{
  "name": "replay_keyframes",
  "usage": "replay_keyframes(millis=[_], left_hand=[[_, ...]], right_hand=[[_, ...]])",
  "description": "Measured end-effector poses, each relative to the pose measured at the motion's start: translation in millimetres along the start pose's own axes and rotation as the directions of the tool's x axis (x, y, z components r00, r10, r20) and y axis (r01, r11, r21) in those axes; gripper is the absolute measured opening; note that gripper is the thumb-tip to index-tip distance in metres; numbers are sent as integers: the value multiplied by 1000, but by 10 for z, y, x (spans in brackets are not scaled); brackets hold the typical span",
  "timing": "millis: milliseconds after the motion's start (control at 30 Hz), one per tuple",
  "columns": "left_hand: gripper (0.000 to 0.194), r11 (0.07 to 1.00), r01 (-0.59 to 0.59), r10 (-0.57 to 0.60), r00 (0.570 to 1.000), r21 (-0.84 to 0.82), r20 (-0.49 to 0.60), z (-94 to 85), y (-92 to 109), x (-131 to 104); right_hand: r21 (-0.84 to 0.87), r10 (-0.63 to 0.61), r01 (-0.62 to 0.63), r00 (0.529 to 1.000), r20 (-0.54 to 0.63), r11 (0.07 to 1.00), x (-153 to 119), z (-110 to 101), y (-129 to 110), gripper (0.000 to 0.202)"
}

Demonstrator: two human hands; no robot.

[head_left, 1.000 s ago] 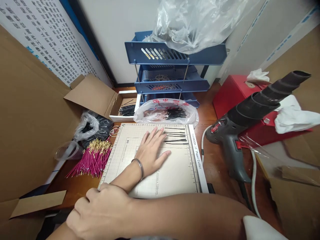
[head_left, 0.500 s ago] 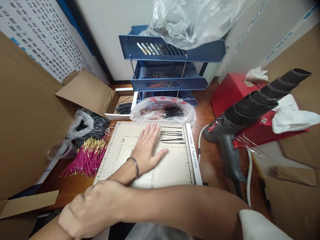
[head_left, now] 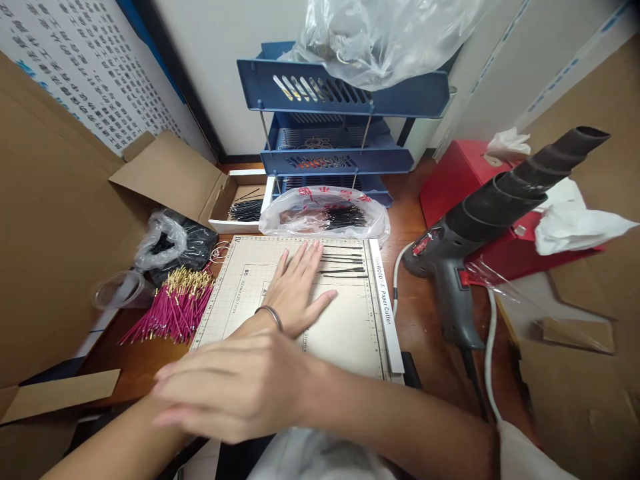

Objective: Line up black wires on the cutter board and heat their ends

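Note:
My left hand lies flat with spread fingers on a cream paper cutter printed with a grid. Its fingertips are close to the left ends of several short thin black wires, laid in rows near the cutter's right edge. A metal bangle circles the left wrist. Crossing above the left forearm is my right hand, slightly blurred, with fingers stretched out and nothing seen in them. The right forearm hides the cutter's near edge.
Magenta wires with gold ends lie left. Behind the cutter are a plastic bag of black wires, a white box and blue tiered trays. A heat gun and red box stand right.
My right hand has let go of the left forearm; its fingers have straightened and it has shifted right and up. My left hand stays flat on the cutter. The view has shifted slightly.

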State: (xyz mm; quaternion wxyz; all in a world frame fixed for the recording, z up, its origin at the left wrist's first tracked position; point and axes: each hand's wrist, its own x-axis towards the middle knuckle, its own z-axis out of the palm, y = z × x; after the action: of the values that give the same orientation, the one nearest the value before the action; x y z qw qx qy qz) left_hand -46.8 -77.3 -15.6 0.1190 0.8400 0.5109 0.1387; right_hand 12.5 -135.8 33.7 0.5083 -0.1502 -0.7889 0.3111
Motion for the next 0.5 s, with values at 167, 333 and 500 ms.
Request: replay_keyframes(millis=[167,333,500], left_hand=[[75,998,-22,19,998,54,53,11,255,-181],[77,999,3,-7,995,35,101,2,452,-163],[70,999,17,-18,1000,-38,-10,75,370,28]], right_hand=[[-350,183,-359,876,-446,865,-389,-1145,173,20],[-126,504,-712,598,-623,690,-810,-1733,588,32],[118,642,-726,507,-575,678,-769,-1673,822,45]])
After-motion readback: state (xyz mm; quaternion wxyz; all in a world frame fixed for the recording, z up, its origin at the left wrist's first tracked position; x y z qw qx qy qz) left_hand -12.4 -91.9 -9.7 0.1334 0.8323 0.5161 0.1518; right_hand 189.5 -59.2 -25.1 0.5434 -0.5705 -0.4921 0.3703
